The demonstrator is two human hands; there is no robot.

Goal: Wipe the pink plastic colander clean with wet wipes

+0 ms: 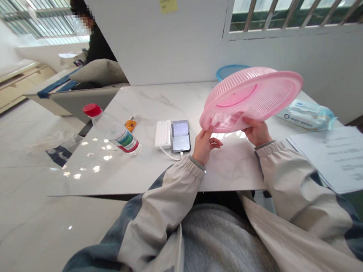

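Left hand (204, 144) and right hand (256, 131) are both curled tight on the smooth rim of a round pink plastic colander (251, 96), fine grid mesh all over, held tilted up in the air above the glossy marble-look desk (115, 175).

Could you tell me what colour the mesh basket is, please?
The mesh basket is pink; the head view shows it best.
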